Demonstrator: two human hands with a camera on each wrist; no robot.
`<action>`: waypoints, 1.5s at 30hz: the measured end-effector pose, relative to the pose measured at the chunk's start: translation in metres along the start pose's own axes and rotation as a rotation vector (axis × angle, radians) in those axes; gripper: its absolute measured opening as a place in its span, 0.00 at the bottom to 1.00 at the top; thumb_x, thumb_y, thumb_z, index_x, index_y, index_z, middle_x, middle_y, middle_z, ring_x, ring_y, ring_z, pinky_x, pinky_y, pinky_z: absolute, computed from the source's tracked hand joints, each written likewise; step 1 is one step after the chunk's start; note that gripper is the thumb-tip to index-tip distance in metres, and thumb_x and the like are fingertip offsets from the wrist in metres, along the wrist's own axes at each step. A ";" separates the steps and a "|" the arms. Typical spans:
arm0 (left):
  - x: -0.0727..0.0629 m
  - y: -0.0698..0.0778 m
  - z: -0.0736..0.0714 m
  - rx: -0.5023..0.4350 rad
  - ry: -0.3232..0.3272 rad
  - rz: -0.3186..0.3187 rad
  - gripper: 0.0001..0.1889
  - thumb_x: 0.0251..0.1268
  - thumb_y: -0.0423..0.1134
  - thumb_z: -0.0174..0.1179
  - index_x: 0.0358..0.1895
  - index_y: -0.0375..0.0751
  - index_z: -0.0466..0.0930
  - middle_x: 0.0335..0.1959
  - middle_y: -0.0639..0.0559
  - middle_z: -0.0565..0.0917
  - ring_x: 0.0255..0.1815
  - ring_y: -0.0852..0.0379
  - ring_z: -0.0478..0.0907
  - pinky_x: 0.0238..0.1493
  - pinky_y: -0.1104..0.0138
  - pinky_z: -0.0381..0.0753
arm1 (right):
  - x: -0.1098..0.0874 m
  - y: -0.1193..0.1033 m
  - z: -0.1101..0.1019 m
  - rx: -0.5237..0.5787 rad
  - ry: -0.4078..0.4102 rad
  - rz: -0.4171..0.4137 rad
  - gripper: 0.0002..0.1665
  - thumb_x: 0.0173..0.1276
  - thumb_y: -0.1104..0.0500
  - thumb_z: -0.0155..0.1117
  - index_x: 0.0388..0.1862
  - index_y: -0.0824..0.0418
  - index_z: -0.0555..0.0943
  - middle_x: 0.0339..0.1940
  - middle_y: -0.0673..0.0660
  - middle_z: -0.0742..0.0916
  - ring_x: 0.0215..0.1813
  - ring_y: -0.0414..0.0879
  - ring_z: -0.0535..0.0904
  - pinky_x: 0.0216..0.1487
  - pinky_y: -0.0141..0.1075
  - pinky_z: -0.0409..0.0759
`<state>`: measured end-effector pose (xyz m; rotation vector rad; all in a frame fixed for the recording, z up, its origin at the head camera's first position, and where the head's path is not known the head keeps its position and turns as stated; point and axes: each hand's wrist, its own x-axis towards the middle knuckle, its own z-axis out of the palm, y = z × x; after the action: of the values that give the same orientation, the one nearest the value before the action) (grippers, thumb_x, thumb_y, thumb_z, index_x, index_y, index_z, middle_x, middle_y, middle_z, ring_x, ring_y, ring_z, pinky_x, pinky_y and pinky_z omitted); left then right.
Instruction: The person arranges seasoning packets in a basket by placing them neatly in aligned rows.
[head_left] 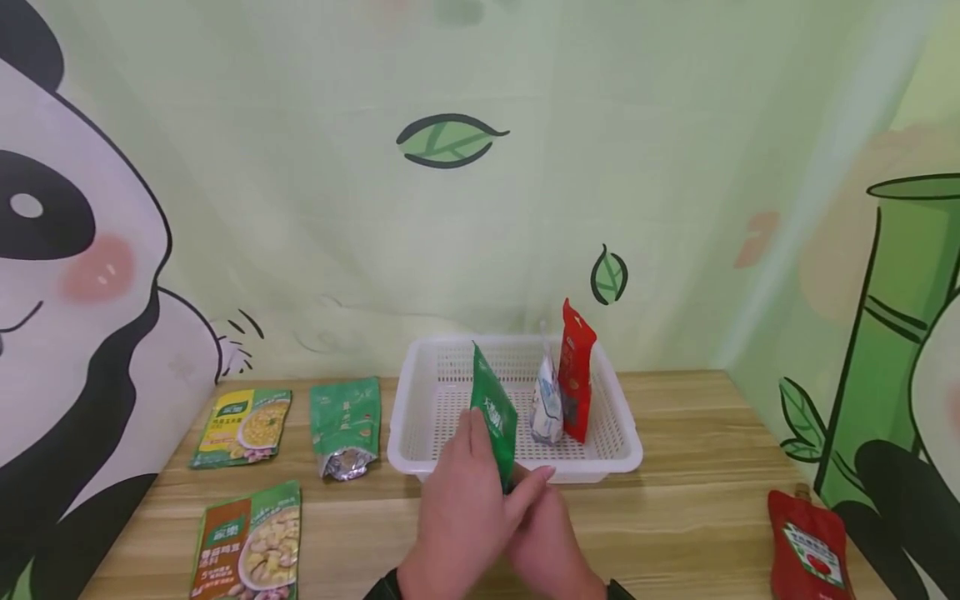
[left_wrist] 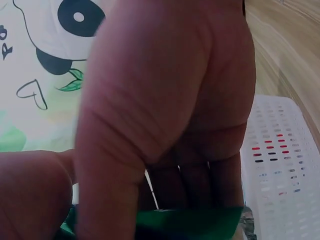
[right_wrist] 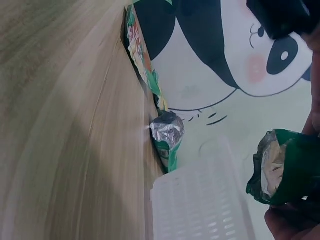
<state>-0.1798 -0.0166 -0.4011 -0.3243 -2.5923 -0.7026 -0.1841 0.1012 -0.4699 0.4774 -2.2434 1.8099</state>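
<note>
A green foil pouch (head_left: 495,408) stands upright between both hands, in front of the white basket (head_left: 405,417). My left hand (head_left: 459,508) holds its near side, with the thumb (left_wrist: 107,215) across one face and the fingers behind. Lower down, my right hand (head_left: 551,537) grips the pouch's bottom end; much of this hand is hidden behind the left one. The right wrist view shows the pouch's folded base (right_wrist: 272,167) between the right hand's fingers. Inside the basket, a white-and-blue packet (head_left: 547,404) and a red bag (head_left: 577,375) stand on the right side.
Left of the basket lie a green pouch with a silver base (head_left: 347,425), a yellow-green soup packet (head_left: 242,427) and a brown-green soup packet (head_left: 247,542). A red spouted tomato pouch (head_left: 808,542) lies at the table's right. A printed panda curtain (head_left: 337,208) hangs behind.
</note>
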 end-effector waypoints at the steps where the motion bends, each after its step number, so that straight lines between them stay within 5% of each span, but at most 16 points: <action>1: 0.001 -0.001 -0.001 -0.010 0.004 0.002 0.54 0.65 0.69 0.69 0.70 0.17 0.68 0.63 0.28 0.79 0.56 0.39 0.85 0.50 0.49 0.89 | -0.001 -0.001 0.001 -0.027 -0.016 -0.014 0.25 0.60 0.75 0.70 0.59 0.68 0.85 0.50 0.52 0.92 0.54 0.36 0.84 0.61 0.33 0.82; 5: 0.003 -0.004 -0.002 -0.049 0.036 0.021 0.52 0.64 0.68 0.70 0.68 0.18 0.70 0.56 0.32 0.82 0.51 0.42 0.86 0.46 0.51 0.90 | -0.001 -0.004 0.003 -0.111 -0.042 -0.064 0.42 0.58 0.72 0.76 0.75 0.64 0.78 0.71 0.54 0.84 0.73 0.49 0.78 0.73 0.39 0.74; 10: 0.005 -0.007 -0.005 -0.104 0.026 -0.010 0.48 0.66 0.65 0.70 0.69 0.21 0.71 0.55 0.35 0.85 0.49 0.43 0.88 0.43 0.51 0.90 | -0.002 -0.006 0.000 -0.163 -0.055 -0.111 0.52 0.55 0.66 0.83 0.80 0.59 0.72 0.80 0.52 0.76 0.79 0.54 0.72 0.76 0.45 0.71; 18: 0.006 -0.009 -0.006 -0.119 0.114 0.018 0.16 0.68 0.44 0.71 0.40 0.37 0.75 0.29 0.50 0.77 0.23 0.58 0.77 0.21 0.67 0.74 | -0.003 -0.006 -0.004 -0.159 -0.043 -0.246 0.46 0.57 0.62 0.85 0.76 0.52 0.78 0.79 0.51 0.74 0.79 0.53 0.71 0.75 0.44 0.73; 26: 0.005 -0.011 -0.004 -0.237 0.110 -0.043 0.12 0.72 0.40 0.69 0.46 0.34 0.80 0.32 0.44 0.87 0.28 0.52 0.87 0.26 0.62 0.84 | -0.001 -0.004 -0.008 -0.142 -0.053 -0.294 0.46 0.57 0.64 0.85 0.76 0.52 0.78 0.78 0.53 0.74 0.77 0.53 0.74 0.72 0.42 0.76; 30: 0.006 -0.013 -0.003 -0.228 0.123 -0.032 0.11 0.75 0.41 0.67 0.43 0.36 0.80 0.29 0.47 0.85 0.24 0.55 0.83 0.23 0.64 0.79 | 0.000 -0.005 -0.010 -0.153 -0.075 -0.317 0.47 0.58 0.64 0.85 0.77 0.53 0.77 0.78 0.53 0.74 0.75 0.53 0.75 0.72 0.41 0.77; 38: 0.009 -0.021 -0.001 -0.244 0.179 0.050 0.06 0.72 0.31 0.65 0.44 0.29 0.83 0.34 0.39 0.90 0.26 0.51 0.88 0.22 0.66 0.83 | 0.007 -0.007 -0.027 -0.324 -0.149 -0.256 0.49 0.61 0.57 0.85 0.80 0.50 0.74 0.78 0.45 0.75 0.77 0.48 0.74 0.68 0.44 0.80; 45: 0.012 -0.029 0.000 -0.261 0.174 0.091 0.05 0.73 0.30 0.64 0.43 0.28 0.84 0.34 0.39 0.90 0.28 0.51 0.89 0.25 0.65 0.85 | 0.025 -0.005 -0.049 -0.493 -0.164 -0.336 0.34 0.57 0.55 0.89 0.63 0.58 0.87 0.65 0.54 0.86 0.66 0.50 0.82 0.61 0.46 0.85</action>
<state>-0.2003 -0.0398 -0.4083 -0.4374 -2.3097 -0.9927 -0.2063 0.1451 -0.4455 0.8573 -2.4203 1.0434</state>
